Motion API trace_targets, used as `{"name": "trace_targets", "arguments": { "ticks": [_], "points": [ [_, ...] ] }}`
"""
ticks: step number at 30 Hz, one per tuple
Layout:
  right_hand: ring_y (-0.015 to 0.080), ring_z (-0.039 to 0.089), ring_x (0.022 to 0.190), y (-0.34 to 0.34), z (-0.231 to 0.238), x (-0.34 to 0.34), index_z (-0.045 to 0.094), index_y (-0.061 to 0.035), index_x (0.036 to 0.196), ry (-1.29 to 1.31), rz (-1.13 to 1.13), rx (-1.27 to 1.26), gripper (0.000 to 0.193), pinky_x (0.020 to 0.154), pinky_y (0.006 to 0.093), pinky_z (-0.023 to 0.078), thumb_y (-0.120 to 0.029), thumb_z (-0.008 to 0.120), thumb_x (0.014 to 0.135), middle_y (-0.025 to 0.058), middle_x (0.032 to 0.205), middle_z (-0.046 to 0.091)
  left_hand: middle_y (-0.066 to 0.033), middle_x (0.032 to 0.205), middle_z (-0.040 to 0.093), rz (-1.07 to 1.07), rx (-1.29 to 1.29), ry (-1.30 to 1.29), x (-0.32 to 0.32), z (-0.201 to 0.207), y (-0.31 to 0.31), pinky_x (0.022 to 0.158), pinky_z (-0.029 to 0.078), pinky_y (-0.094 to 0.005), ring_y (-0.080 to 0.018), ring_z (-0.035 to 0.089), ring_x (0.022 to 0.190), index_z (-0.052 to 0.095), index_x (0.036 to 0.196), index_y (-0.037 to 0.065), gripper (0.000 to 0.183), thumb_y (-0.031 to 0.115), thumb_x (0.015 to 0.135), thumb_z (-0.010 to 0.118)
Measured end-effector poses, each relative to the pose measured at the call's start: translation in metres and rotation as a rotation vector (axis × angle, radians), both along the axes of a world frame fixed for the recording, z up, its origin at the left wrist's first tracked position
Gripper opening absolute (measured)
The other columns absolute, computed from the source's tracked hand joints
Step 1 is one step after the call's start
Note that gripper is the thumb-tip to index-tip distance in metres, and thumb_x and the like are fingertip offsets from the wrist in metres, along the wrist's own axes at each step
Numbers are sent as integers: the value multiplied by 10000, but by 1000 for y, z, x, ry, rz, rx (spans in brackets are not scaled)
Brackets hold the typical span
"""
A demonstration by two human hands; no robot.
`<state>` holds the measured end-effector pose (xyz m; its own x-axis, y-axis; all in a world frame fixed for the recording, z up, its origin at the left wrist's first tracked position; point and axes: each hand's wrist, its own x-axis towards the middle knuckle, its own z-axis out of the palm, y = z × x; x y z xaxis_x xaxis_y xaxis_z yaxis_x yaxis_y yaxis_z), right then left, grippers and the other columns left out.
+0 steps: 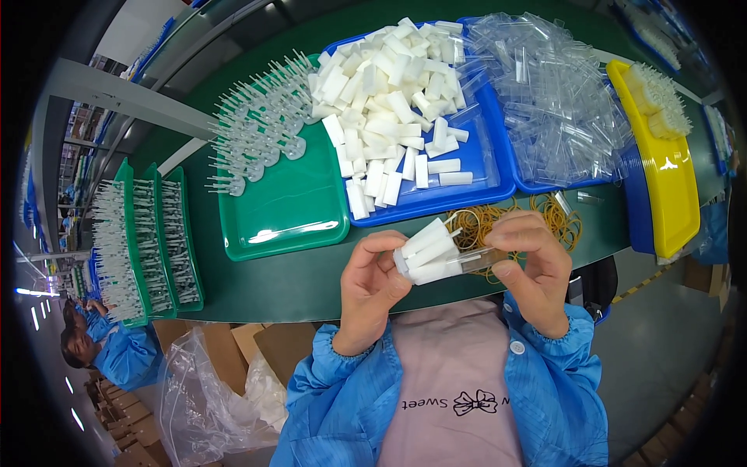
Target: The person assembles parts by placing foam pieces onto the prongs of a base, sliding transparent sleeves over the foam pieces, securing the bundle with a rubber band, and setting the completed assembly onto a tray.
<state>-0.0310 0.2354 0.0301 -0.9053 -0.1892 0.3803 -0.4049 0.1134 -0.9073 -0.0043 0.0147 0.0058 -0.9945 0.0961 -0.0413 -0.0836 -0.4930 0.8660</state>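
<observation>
My left hand [369, 286] is closed around the pale round base of a small cluster of white blocks [430, 252], which lies tilted toward the right. Pinched between thumb and fingers of my right hand [537, 268] is a clear plastic sleeve [479, 260]. Its left end meets the lower white blocks; how far it covers them I cannot tell. A thin white stem or loop sticks out at the cluster's upper right. Beyond my hands, loose white blocks [381, 101] are heaped in a blue tray [498, 184]. Clear sleeves [548, 97] pile up in another blue tray to the right.
Stemmed clear parts stand in a green tray [292, 210] at left. Rubber bands [562, 224] lie behind my right hand. Filled green trays [161, 233] stack far left; a yellow tray [671, 183] is far right. A plastic bag [206, 389] and a co-worker [124, 350] are lower left.
</observation>
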Motion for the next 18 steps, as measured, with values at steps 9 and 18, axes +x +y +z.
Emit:
{"name": "trace_targets", "arguments": {
  "ticks": [9,18],
  "points": [
    [262,519,1063,-13,5,5,606,-69,868,36,-84,-3,212,992,460,320,-97,755,720,70,915,673,-88,1133,492,-52,52,11,2,2,3,917,482,-321,-189,555,1061,484,1130,-12,404,10,792,705],
    [276,543,1055,-19,6,12,635,-72,834,56,-55,25,221,998,509,313,-106,785,676,48,884,673,-74,1093,494,-85,127,22,6,0,7,874,499,-285,-172,564,1036,498,1108,-2,381,-20,785,701]
  ]
}}
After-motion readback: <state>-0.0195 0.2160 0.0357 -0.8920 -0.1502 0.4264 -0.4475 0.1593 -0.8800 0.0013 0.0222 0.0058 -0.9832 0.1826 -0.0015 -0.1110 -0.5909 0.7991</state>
